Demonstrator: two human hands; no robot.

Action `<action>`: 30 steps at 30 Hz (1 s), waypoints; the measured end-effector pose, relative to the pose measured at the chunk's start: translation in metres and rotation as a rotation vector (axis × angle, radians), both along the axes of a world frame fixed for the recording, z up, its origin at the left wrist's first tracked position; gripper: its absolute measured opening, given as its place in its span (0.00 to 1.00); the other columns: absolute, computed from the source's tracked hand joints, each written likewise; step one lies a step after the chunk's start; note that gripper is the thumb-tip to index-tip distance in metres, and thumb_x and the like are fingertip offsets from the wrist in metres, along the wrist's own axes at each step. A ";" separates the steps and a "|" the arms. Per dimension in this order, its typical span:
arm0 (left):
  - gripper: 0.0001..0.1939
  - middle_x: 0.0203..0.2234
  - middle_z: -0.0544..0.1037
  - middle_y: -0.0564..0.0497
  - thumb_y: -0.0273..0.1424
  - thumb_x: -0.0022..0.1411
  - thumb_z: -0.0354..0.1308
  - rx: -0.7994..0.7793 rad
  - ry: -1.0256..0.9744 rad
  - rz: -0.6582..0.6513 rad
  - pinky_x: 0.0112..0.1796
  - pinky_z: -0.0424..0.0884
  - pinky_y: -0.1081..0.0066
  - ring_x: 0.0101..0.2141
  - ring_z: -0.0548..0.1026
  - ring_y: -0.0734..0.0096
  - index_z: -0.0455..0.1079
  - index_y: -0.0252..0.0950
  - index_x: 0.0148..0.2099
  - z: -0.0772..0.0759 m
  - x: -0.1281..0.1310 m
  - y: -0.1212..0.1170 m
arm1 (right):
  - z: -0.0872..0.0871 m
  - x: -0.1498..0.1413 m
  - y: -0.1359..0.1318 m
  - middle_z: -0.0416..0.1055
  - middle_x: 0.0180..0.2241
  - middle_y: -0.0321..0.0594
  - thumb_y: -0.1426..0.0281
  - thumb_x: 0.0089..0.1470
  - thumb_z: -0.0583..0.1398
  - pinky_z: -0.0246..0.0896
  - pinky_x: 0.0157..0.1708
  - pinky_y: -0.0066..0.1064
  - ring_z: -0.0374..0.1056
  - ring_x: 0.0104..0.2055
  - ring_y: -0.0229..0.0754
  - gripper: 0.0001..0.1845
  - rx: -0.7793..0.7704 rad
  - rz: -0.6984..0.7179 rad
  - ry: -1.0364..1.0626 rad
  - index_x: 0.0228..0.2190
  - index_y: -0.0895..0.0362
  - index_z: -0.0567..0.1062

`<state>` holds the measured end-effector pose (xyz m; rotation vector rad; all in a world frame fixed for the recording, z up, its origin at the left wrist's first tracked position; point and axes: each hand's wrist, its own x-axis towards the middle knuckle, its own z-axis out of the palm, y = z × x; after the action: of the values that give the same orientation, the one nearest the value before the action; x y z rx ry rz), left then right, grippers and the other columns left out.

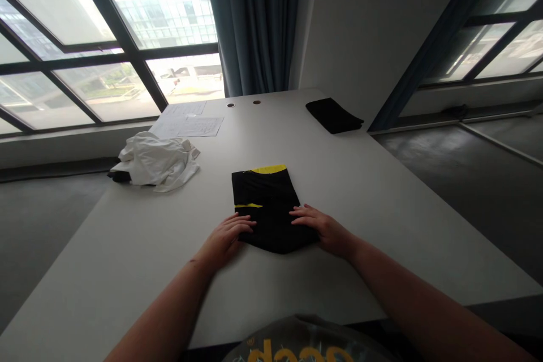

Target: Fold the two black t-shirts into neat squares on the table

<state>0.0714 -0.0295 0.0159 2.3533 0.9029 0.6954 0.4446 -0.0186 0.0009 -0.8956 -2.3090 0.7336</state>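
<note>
A black folded garment (pixel 271 188) with yellow patches lies at the middle of the white table in the head view. My left hand (pixel 227 237) is at its near left edge, with fingers over the top of the cloth. On the opposite side, my right hand (pixel 326 231) grips the near right edge in the same way, fingers on top. Both thumbs are mostly hidden by the cloth and hands. Between my hands the near edge dips to a blunt point toward me. Yellow shows along the far edge and in a thin strip on the left.
On the white table (pixel 178 283), a crumpled white cloth (pixel 159 161) lies at the left edge, with something black under it. Printed papers (pixel 199 126) are at the far left. A folded black cloth (pixel 333 115) sits at the far right. Behind stand windows and a blue curtain (pixel 254 22).
</note>
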 end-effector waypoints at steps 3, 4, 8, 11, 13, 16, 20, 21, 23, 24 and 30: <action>0.14 0.51 0.83 0.47 0.32 0.73 0.48 -0.031 -0.130 0.137 0.60 0.70 0.57 0.55 0.79 0.61 0.73 0.43 0.54 -0.002 0.002 -0.001 | 0.007 -0.004 -0.001 0.76 0.58 0.45 0.73 0.60 0.58 0.47 0.72 0.57 0.70 0.63 0.49 0.19 -0.044 -0.022 0.100 0.51 0.50 0.78; 0.14 0.49 0.84 0.47 0.33 0.73 0.48 -0.035 -0.165 0.189 0.57 0.73 0.59 0.52 0.81 0.62 0.73 0.43 0.53 -0.003 0.002 -0.002 | 0.008 -0.005 -0.003 0.78 0.55 0.44 0.72 0.61 0.58 0.48 0.72 0.56 0.72 0.61 0.49 0.17 -0.058 -0.037 0.139 0.50 0.50 0.78; 0.15 0.38 0.84 0.46 0.41 0.73 0.47 0.003 -0.235 0.350 0.45 0.77 0.63 0.40 0.83 0.62 0.73 0.41 0.47 -0.005 0.004 -0.009 | 0.009 -0.014 -0.015 0.82 0.41 0.42 0.67 0.64 0.57 0.68 0.59 0.47 0.77 0.53 0.50 0.10 -0.086 -0.193 0.254 0.43 0.52 0.77; 0.18 0.31 0.82 0.49 0.45 0.73 0.46 0.021 -0.239 0.459 0.37 0.75 0.66 0.32 0.80 0.64 0.72 0.40 0.46 -0.001 0.011 -0.008 | 0.009 -0.027 -0.018 0.79 0.31 0.39 0.60 0.67 0.54 0.75 0.40 0.37 0.78 0.37 0.47 0.13 -0.085 -0.367 0.285 0.36 0.52 0.75; 0.18 0.30 0.81 0.50 0.46 0.73 0.46 0.001 -0.237 0.568 0.35 0.73 0.67 0.31 0.78 0.64 0.71 0.41 0.46 0.002 0.019 0.000 | 0.010 -0.039 -0.013 0.78 0.30 0.38 0.57 0.68 0.54 0.73 0.35 0.35 0.76 0.32 0.45 0.15 -0.073 -0.516 0.288 0.37 0.52 0.74; 0.21 0.32 0.81 0.50 0.46 0.75 0.42 -0.056 -0.209 0.744 0.35 0.71 0.67 0.34 0.78 0.63 0.70 0.41 0.42 0.005 0.031 0.020 | 0.013 -0.055 0.003 0.80 0.32 0.39 0.55 0.66 0.55 0.72 0.33 0.34 0.77 0.33 0.47 0.16 -0.074 -0.707 0.296 0.46 0.53 0.73; 0.22 0.32 0.81 0.46 0.43 0.76 0.42 -0.110 0.056 0.858 0.37 0.70 0.66 0.36 0.79 0.60 0.71 0.40 0.37 0.004 0.038 0.052 | 0.014 -0.065 0.034 0.81 0.33 0.41 0.58 0.65 0.56 0.71 0.33 0.35 0.78 0.33 0.50 0.27 -0.073 -0.787 0.106 0.61 0.54 0.66; 0.21 0.33 0.82 0.45 0.43 0.75 0.43 -0.125 0.166 0.876 0.38 0.70 0.65 0.37 0.80 0.58 0.71 0.40 0.36 0.004 0.038 0.058 | 0.014 -0.067 0.041 0.82 0.34 0.42 0.60 0.65 0.57 0.71 0.35 0.35 0.79 0.35 0.50 0.29 -0.066 -0.797 -0.010 0.64 0.54 0.65; 0.20 0.36 0.83 0.43 0.43 0.74 0.44 -0.159 0.374 0.908 0.39 0.70 0.64 0.40 0.80 0.55 0.72 0.40 0.37 0.003 0.039 0.066 | 0.014 -0.069 0.052 0.82 0.37 0.44 0.62 0.65 0.57 0.69 0.38 0.35 0.79 0.39 0.51 0.30 -0.063 -0.800 -0.267 0.66 0.54 0.65; 0.20 0.37 0.83 0.42 0.44 0.74 0.45 -0.175 0.453 0.919 0.39 0.69 0.64 0.40 0.81 0.54 0.73 0.40 0.39 0.003 0.039 0.068 | 0.014 -0.070 0.055 0.82 0.38 0.45 0.62 0.65 0.57 0.68 0.40 0.34 0.79 0.41 0.51 0.29 -0.065 -0.796 -0.378 0.65 0.53 0.66; 0.16 0.37 0.83 0.44 0.44 0.74 0.47 -0.165 0.535 0.964 0.36 0.68 0.64 0.39 0.81 0.54 0.71 0.42 0.46 0.004 0.040 0.067 | 0.015 -0.071 0.053 0.81 0.41 0.46 0.61 0.69 0.55 0.64 0.40 0.35 0.77 0.41 0.50 0.22 -0.042 -0.787 -0.569 0.61 0.50 0.71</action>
<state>0.1110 0.0378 0.0202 1.8760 2.2837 0.2686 0.3733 0.0343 0.0161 -2.0626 -2.0732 0.1869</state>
